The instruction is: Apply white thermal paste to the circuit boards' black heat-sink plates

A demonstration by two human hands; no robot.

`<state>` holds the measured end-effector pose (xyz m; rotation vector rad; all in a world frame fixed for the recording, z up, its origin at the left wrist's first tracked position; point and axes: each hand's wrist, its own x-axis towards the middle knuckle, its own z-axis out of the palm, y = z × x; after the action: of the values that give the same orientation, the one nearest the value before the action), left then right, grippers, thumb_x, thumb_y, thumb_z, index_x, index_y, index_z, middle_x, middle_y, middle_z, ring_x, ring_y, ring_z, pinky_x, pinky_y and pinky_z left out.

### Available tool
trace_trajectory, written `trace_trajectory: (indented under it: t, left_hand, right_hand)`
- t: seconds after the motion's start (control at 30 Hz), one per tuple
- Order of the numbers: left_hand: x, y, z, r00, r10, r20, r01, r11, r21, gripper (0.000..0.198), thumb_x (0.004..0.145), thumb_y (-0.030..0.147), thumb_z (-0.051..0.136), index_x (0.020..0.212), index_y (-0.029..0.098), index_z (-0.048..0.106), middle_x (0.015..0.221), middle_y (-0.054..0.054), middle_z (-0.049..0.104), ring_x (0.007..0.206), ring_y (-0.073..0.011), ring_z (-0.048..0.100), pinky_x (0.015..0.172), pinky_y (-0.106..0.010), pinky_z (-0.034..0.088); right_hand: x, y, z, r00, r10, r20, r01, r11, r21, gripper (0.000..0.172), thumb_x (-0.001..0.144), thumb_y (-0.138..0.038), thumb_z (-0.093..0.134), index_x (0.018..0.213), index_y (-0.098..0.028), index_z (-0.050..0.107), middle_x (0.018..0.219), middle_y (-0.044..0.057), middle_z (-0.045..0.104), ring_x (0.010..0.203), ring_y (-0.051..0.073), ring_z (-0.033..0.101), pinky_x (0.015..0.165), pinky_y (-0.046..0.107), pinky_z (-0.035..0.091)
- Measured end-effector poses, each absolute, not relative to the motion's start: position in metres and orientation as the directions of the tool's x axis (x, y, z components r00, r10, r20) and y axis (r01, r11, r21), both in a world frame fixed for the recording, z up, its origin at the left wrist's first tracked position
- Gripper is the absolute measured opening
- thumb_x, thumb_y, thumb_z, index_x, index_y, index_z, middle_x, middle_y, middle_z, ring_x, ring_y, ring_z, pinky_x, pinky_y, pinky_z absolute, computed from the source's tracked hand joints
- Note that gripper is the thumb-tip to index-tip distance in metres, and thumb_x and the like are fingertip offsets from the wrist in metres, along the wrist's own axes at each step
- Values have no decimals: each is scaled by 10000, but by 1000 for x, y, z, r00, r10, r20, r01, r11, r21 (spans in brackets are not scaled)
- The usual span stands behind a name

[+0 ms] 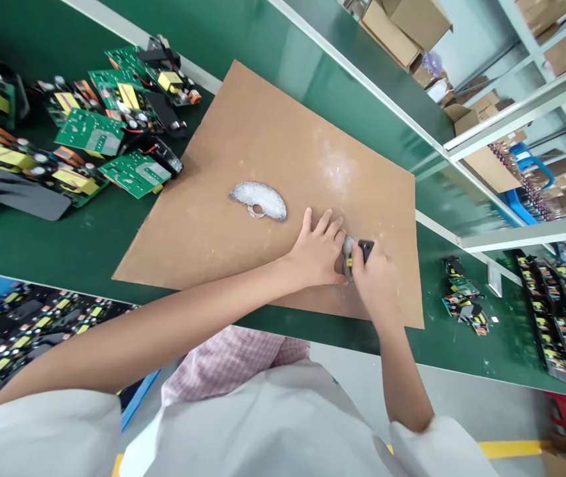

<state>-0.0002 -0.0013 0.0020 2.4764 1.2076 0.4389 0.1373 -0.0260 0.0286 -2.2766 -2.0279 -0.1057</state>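
- A flat sheet of brown cardboard (273, 152) lay on the green bench (89, 245), matte and smudged with pale, powdery patches near its far edge.
- On the cardboard sat a half-moon smear of white paste (258, 199), grainy and glistening, with a small ring-shaped mark at its straight edge.
- A small part (357, 255), grey with a black end and a speck of yellow, rested on the cardboard near its front right corner, mostly hidden between the two hands, so its full shape could not be made out.
- The left hand (319, 250) lay palm down on the cardboard, fingers (330, 222) stretched forward and slightly fanned, its thumb side pressed against the part; the forearm ran in bare from the lower left.
- The right hand (375, 281) was curled, its fingers closed round the black end of the part; the wrist was bent and the forearm came up from below, out of a white sleeve (427, 444).
- At the far left of the bench a loose heap of green circuit boards (114, 132) carried yellow blocks, orange parts and black pieces, some boards with the bare solder side up.
- A smaller cluster of boards (464, 305) lay on the bench to the right of the cardboard, well apart from the hands.
- A tray of boards (19, 331) sat lower left, below the bench edge.
- Metal shelving (511, 112) at the upper right held brown cartons.
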Motion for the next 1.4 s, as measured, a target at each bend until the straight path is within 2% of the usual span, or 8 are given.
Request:
trace_trajectory:
  t: [0.1,0.23,0.43,0.57,0.93,1.1,1.27,1.4]
  left_hand:
    - [0,-1,2,587,800,121,692,-574,437,912,698,609,655,1365,39,407,1487,-208,310,1407,-385,151,1100,-690,9]
    - [0,-1,2,587,803,105,695,-566,443,899,699,601,656,1358,38,417,1486,-211,310,1405,-387,155,1101,-688,24]
    - [1,-1,0,580,801,146,686,-577,443,869,699,585,659,1351,56,431,1477,-210,327,1402,-397,162,1098,-688,21]
    - [1,-1,0,590,797,129,685,-578,443,872,705,589,653,1350,46,430,1477,-216,324,1399,-399,168,1096,-691,22]
    - [2,0,-2,591,794,144,680,-586,439,860,698,576,663,1356,71,434,1473,-210,334,1394,-413,173,1092,-695,19]
    - [1,0,-1,584,799,143,688,-581,435,887,705,583,660,1373,58,405,1483,-200,321,1404,-394,157,1093,-697,15]
    - [0,-1,2,592,799,107,699,-574,426,897,714,596,653,1362,26,409,1486,-200,316,1404,-386,156,1100,-694,28]
    - [0,-1,3,594,796,114,698,-581,419,915,707,606,659,1378,43,393,1487,-196,316,1404,-387,160,1098,-699,35]
  right_hand:
    - [136,-22,29,106,982,158,994,-103,-26,255,977,-366,390,961,-140,507,793,113,622,657,256,604,513,284,305]
    - [136,-30,29,38,995,96,999,-35,-40,269,988,-364,345,927,-160,507,760,93,621,634,252,598,519,291,312]
    - [139,-21,30,95,985,145,995,-88,-49,258,975,-381,388,968,-154,511,825,113,631,702,270,608,549,297,340]
    - [142,-27,30,67,994,84,994,-58,-97,248,978,-380,374,947,-171,504,805,94,630,682,257,602,543,292,337]
    - [137,-25,32,124,989,79,987,-115,-114,273,981,-399,389,952,-160,519,802,99,631,671,251,602,539,287,342]
    - [136,-20,31,120,982,149,986,-101,-132,258,982,-370,394,991,-149,527,888,120,642,744,258,613,572,285,355]
    - [134,-32,33,128,990,64,980,-116,-164,224,972,-359,418,923,-167,523,804,91,637,685,243,611,549,270,345]
    - [134,-26,33,168,979,117,974,-147,-172,231,973,-367,419,949,-158,516,848,107,638,716,254,610,556,278,347]
